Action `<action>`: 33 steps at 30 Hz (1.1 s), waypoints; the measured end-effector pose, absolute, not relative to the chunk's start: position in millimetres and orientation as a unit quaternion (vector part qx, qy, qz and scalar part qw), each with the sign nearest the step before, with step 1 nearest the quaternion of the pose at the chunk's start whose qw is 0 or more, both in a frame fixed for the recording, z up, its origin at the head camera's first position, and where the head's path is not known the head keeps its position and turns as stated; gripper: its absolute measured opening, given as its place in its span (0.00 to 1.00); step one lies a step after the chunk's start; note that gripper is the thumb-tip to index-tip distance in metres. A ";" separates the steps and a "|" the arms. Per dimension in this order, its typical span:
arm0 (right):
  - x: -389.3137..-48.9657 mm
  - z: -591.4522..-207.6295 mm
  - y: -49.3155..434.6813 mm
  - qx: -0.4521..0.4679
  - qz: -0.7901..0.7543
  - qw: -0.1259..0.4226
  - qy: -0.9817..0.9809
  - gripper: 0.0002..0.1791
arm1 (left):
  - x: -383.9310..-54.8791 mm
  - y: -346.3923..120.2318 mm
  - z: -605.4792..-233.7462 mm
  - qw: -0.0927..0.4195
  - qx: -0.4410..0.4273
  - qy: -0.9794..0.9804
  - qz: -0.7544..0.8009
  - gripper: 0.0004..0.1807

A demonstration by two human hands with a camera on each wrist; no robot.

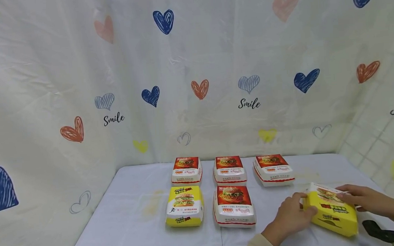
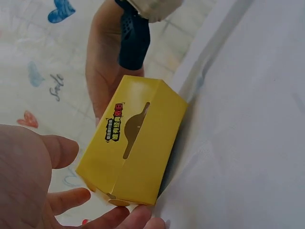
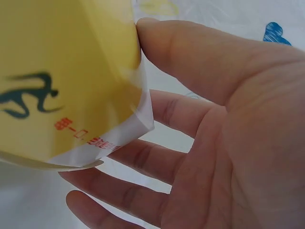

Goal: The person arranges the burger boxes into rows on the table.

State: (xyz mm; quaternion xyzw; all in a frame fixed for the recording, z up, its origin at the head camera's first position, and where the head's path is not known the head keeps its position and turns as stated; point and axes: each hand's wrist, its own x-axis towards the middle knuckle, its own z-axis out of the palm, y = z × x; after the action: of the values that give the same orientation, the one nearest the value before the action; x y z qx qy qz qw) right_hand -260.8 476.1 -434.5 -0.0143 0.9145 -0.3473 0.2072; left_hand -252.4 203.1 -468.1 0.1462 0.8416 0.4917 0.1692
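Observation:
A yellow burger box (image 1: 331, 209), closed and printed with a burger on its lid, is between the two hands at the right of the table. My right hand (image 1: 370, 202) holds its far right side, thumb on the lid's edge; in the right wrist view the fingers (image 3: 138, 157) reach behind and under the box. My left hand (image 1: 293, 217) is at the box's left side. In the left wrist view its fingertips (image 2: 138, 217) touch the box's end, while the thumb stands apart. I cannot tell whether the box touches the table.
Three white-and-red burger boxes, left (image 1: 186, 171), middle (image 1: 229, 171) and right (image 1: 274, 170), form the back row. In front stand another yellow burger box (image 1: 184, 206) and a white-and-red one (image 1: 233, 207). A heart-printed curtain (image 1: 213, 61) hangs behind the white-covered table (image 1: 122, 227).

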 end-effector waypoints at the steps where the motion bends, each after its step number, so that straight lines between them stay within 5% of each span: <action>1: -261.4 -434.2 475.1 -0.015 -0.349 0.207 0.914 0.37 | -252.4 202.3 -466.7 0.167 0.146 0.843 0.490 0.20; 25: -266.5 -434.2 436.3 -0.031 -0.361 0.238 0.901 0.36 | -262.1 184.9 -461.4 0.113 0.096 0.853 0.501 0.16; 33: -266.2 -434.0 432.3 -0.032 -0.362 0.249 0.898 0.37 | -266.4 182.0 -464.8 0.106 0.123 0.875 0.456 0.26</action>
State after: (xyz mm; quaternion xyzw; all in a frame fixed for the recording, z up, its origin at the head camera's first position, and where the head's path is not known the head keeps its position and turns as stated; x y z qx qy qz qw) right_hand -266.2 432.3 -434.0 -0.0316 0.8977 -0.3620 0.2493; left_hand -266.4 182.0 -464.8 0.1225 0.8752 0.4558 0.1062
